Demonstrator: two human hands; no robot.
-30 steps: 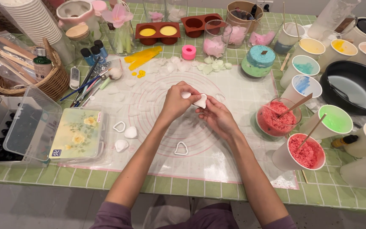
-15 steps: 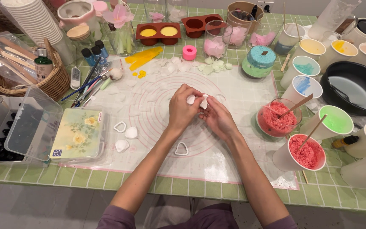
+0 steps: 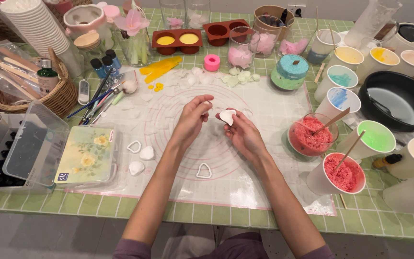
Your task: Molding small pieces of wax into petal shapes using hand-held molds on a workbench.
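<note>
Right hand (image 3: 243, 135) holds a white heart-shaped wax petal (image 3: 226, 116) in pinched fingertips above the translucent silicone work mat (image 3: 264, 108). Left hand (image 3: 191, 120) hovers just beside it, thumb and forefinger narrowly closed; any contents cannot be determined

a desk (image 3: 264, 218) topped with pale green tiles and white grout, evenly lit; grey floor (image 3: 49, 235) below its near edge.

Flat pale-green floral packet (image 3: 85, 155) front left; clear plastic bag (image 3: 5, 62) over basket (image 3: 49, 98)
</note>
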